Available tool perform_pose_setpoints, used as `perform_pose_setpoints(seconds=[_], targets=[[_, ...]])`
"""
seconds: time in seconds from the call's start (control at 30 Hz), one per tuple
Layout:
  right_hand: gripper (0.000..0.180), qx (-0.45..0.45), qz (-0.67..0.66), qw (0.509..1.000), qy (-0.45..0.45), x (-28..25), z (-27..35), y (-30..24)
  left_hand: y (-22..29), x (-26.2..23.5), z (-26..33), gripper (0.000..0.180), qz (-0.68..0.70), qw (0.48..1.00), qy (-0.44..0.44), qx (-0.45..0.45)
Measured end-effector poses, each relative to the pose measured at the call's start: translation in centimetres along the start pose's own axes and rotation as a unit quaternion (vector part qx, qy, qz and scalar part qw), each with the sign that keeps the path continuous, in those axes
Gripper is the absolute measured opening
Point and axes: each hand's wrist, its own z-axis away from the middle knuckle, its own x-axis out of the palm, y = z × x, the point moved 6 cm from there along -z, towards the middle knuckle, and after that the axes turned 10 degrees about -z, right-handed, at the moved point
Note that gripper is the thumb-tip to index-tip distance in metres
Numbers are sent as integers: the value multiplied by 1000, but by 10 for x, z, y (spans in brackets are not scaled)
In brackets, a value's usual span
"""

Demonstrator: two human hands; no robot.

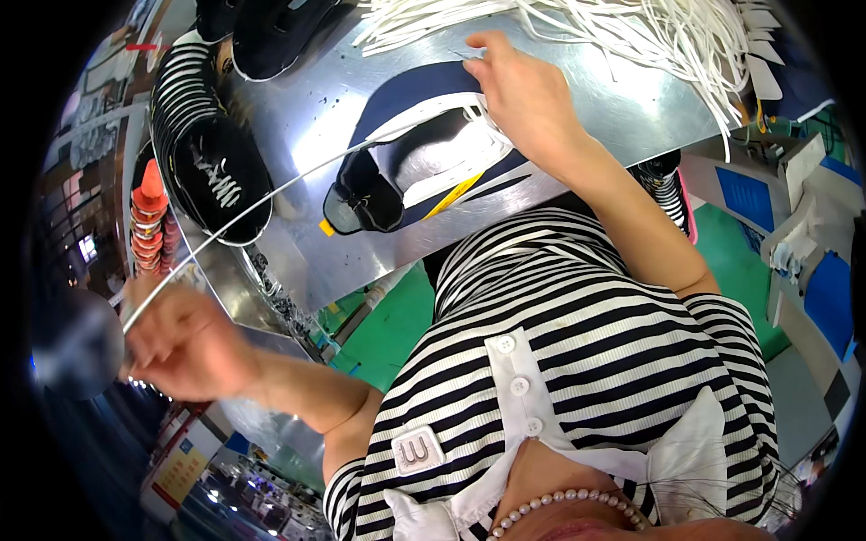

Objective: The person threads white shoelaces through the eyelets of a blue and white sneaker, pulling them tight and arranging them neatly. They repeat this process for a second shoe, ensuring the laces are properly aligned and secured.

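A navy shoe (410, 90) with white eyelet edging and a dark lining lies on its side on the metal table, a yellow tab at its heel. A white shoelace (298, 178) runs taut from its eyelets out to the left. The far end of that lace is in my left hand (194, 347), which is raised off the table edge and smeared by motion. My right hand (528, 99) is closed round the front of the shoe and steadies it; some of its fingers are hidden behind the shoe.
A heap of white shoelaces (631, 36) covers the table's far side. Black shoes (216, 176), one with striped soles stacked behind it, line the left edge. Cartons with blue panels (825, 307) stand to the right, over a green floor (383, 329).
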Motion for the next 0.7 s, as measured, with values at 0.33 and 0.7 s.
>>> perform_pose_setpoints(seconds=[0.33, 0.7], targets=[[26, 25, -284, 958, -25, -14, 8, -1, -76, 118, 20, 19, -460, 875, -2, 149], [20, 48, -216, 960, -174, -23, 71, -17, -82, 111, 7, 26, -457, 889, -21, 11]])
